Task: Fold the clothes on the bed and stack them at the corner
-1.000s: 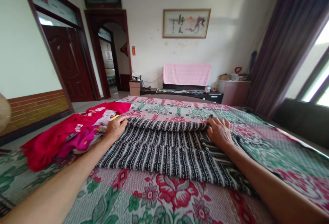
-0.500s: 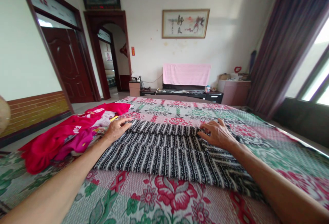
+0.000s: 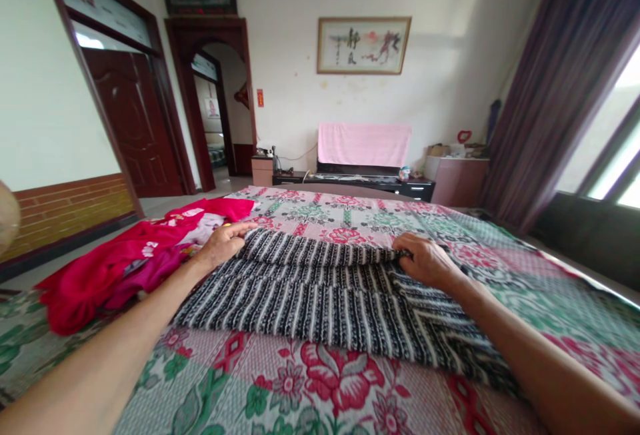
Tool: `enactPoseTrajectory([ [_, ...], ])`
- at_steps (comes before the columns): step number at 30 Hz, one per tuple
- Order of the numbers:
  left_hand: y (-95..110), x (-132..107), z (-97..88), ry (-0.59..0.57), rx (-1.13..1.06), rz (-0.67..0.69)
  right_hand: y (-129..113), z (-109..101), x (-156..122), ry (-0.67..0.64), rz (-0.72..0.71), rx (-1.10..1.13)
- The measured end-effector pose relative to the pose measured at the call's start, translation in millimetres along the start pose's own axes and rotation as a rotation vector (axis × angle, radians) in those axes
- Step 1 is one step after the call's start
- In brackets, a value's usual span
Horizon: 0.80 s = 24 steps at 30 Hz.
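A black-and-white striped knit garment (image 3: pixel 320 295) lies folded on the flowered cloth in front of me, its far edge raised in a loose fold. At the far left corner, my left hand (image 3: pixel 225 243) is closed on that edge, thumb against fingers. Across from it, my right hand (image 3: pixel 425 258) pinches the far right corner with curled fingers. Toward the lower right the stripes slant, where a layer lies folded over. My right forearm hides part of that side.
A heap of red and magenta clothes (image 3: pixel 120 268) lies left of my left forearm. The flowered cloth (image 3: pixel 345 378) spreads under everything. Beyond stand a low black cabinet (image 3: pixel 415 190) and a pink cloth (image 3: pixel 364 144) draped over something dark. A purple curtain (image 3: pixel 530 88) hangs at right.
My right hand's fingers have curled from spread to closed on the garment's corner. My left hand has also closed on its corner, shifting slightly left, and the far fold is lifted a little.
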<state>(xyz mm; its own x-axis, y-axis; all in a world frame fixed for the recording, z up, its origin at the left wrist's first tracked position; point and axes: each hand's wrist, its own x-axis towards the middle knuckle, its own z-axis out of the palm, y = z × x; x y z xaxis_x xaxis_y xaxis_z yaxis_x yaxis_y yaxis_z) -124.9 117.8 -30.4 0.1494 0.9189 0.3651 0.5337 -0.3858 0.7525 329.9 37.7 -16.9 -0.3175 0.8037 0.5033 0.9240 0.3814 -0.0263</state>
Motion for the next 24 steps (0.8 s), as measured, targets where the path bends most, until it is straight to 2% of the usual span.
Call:
enactPoseTrajectory([
  [2, -3, 1, -1.4, -0.019, 0.023, -0.051, -2, -4, 1, -0.124, 0.027, 0.017],
  [4, -7, 4, 0.6, 0.011, 0.058, -0.077, -4, -6, 2, -0.220, 0.049, 0.044],
  [8, -11, 9, 9.5, 0.076, 0.201, -0.202, -7, -6, 4, -0.310, 0.030, 0.056],
  [9, -10, 9, 10.8, 0.043, 0.209, -0.231, -6, -5, 4, -0.337, 0.022, 0.043],
  [12, -3, 6, 10.1, -0.155, 0.127, -0.270, -1, -4, 5, -0.402, -0.005, -0.023],
  [14, 5, 4, 6.1, -0.204, 0.128, -0.270, 5, -2, 5, -0.415, -0.019, -0.076],
  [17, 17, 3, -2.4, -0.070, 0.219, -0.184, 12, -2, 6, -0.394, -0.009, -0.127],
  [22, 34, 4, -14.0, 0.259, 0.253, 0.011, 18, -7, 9, -0.178, 0.094, -0.119],
  [24, 37, 3, -16.0, 0.321, 0.307, 0.030, 18, -10, 10, -0.160, 0.097, -0.112],
])
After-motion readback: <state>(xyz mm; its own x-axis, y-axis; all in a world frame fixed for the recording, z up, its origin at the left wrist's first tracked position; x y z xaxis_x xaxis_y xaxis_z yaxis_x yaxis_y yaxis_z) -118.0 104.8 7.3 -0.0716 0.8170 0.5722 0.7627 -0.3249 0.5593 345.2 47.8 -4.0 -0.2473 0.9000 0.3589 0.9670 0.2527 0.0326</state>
